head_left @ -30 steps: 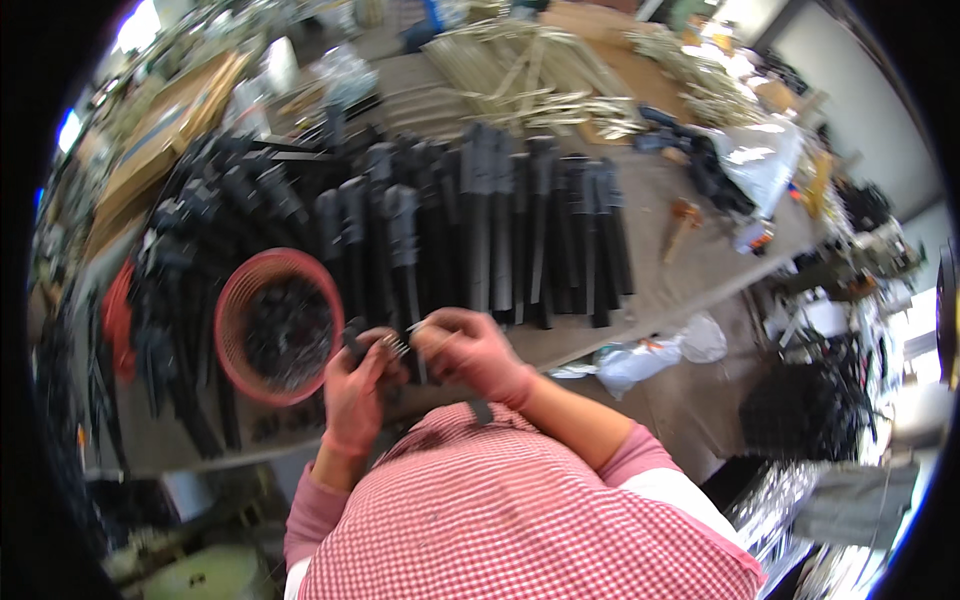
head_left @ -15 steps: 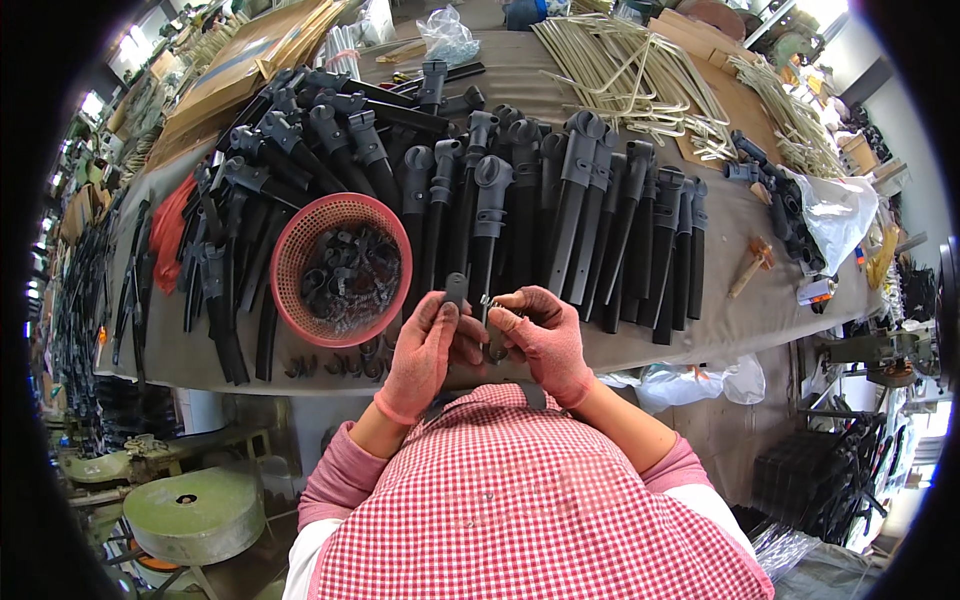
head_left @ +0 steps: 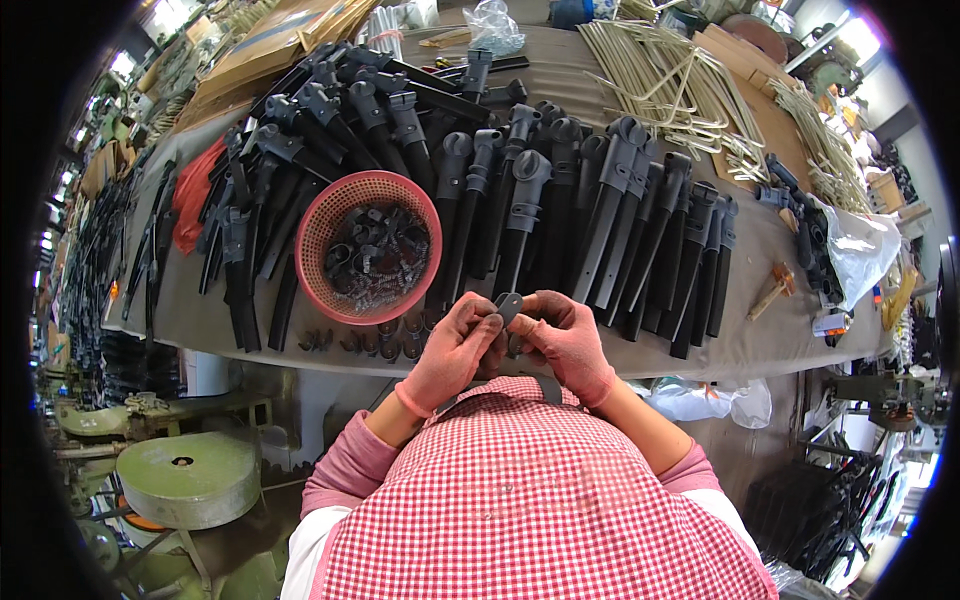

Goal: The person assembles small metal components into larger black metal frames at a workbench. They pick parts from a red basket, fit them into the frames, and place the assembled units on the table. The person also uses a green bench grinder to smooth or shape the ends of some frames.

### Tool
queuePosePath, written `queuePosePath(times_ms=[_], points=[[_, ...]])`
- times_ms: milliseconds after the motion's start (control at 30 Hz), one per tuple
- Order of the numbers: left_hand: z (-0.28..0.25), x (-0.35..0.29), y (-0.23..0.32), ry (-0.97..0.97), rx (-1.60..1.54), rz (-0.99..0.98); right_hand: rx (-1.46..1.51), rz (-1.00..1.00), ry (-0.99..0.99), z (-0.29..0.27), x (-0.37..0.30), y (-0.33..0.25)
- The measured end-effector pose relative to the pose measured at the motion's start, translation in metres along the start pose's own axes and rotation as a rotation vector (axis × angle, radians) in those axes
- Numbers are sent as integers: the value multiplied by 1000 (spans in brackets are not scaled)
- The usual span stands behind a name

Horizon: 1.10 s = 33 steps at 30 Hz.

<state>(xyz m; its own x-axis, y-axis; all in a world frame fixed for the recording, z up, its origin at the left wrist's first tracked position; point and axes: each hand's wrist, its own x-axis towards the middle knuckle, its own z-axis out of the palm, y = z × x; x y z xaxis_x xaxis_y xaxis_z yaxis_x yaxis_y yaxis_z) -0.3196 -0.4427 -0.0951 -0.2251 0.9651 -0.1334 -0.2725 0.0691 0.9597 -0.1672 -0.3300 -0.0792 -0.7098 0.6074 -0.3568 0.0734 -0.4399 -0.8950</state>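
My left hand (head_left: 450,345), in a pink work glove with darkened fingertips, is closed on a small dark grey plastic piece (head_left: 509,305) with a rounded end. My right hand (head_left: 572,345), gloved alike, presses its thumb and fingers against that piece from the other side. Whatever else lies between the fingers is hidden. Both hands are in front of my chest at the near table edge. Beyond them several black tubes with grey plastic joints (head_left: 528,185) lie side by side. Left of my hands stands a round pink basket (head_left: 308,240) with dark plastic parts and metal springs (head_left: 375,280) in it.
Small dark curved clips (head_left: 390,345) lie along the near edge below the basket. A hammer (head_left: 770,290) and a white plastic bag (head_left: 862,250) are on the right. Bent pale metal rods (head_left: 680,90) lie at the back. A green round machine part (head_left: 188,480) stands lower left.
The whole view has shifted, so the table things sit further right. My hands have come together on the grey piece, and the small metal bit at my right fingertips no longer shows.
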Motion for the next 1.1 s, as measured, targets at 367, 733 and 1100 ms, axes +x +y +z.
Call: queuePosePath(times_ms=[367,733,1100], points=[[-1,-1,-3,-100,55,-33,-43,102,-119,-17,13,3],[-1,15,-23,71,710,233,-211,-56,28,-6,4,23],[-9,42,-48,-312,1186,383,5,155,269,-21,15,55]])
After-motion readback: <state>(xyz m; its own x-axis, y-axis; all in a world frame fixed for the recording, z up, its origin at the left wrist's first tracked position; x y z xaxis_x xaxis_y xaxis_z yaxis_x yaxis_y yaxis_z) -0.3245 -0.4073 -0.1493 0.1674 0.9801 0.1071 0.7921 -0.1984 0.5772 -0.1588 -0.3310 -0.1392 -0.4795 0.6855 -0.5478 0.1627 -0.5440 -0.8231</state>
